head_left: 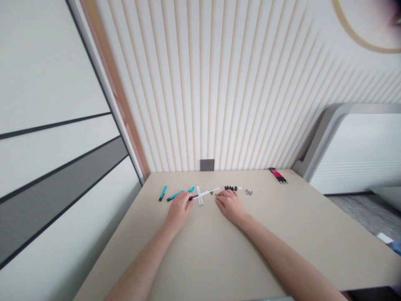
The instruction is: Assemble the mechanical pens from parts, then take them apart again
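One camera on the person's head
It sits up high and looks forward and down, at the left hand [179, 211] and the right hand [230, 205] on the tan table [200, 267], and on to the striped wall [203, 83] behind.

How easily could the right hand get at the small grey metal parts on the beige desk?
Probably easily: the right hand rests just short of the small grey metal parts, and the beige desk between looks free; the black pen parts lie off that line.
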`<control>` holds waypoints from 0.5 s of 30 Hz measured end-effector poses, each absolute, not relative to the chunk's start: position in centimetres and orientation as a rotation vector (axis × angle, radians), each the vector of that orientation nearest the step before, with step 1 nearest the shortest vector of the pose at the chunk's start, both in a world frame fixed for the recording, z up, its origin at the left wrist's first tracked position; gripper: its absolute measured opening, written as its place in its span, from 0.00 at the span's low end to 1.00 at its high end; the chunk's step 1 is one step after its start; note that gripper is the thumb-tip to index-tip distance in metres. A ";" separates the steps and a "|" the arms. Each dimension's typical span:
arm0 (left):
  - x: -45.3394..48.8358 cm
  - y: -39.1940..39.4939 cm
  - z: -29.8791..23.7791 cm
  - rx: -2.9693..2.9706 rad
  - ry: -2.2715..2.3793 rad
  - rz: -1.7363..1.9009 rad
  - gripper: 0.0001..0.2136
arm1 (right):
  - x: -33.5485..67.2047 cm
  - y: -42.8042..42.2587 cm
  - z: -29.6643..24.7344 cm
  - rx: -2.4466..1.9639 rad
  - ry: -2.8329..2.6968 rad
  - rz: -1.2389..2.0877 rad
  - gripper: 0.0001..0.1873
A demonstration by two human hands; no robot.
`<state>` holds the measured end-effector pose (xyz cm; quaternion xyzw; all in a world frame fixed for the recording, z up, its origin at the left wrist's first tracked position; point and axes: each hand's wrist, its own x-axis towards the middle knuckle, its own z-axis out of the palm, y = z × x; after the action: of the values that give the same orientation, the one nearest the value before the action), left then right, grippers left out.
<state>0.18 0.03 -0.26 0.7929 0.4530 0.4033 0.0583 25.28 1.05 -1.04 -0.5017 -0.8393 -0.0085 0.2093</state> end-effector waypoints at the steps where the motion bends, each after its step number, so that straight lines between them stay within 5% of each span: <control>1: 0.1 0.1 -0.4 2.420 1.376 1.208 0.05 | 25.4 0.9 -1.1 -1.390 -2.335 -0.007 0.14; 15: -0.1 0.1 -0.6 2.451 1.402 1.101 0.03 | 26.9 1.1 -2.1 -1.318 -2.291 0.100 0.11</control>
<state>-0.08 0.12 -0.62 0.8075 0.4618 0.3628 0.0552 26.91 1.14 -2.06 -0.4832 -0.8395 0.0368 0.2459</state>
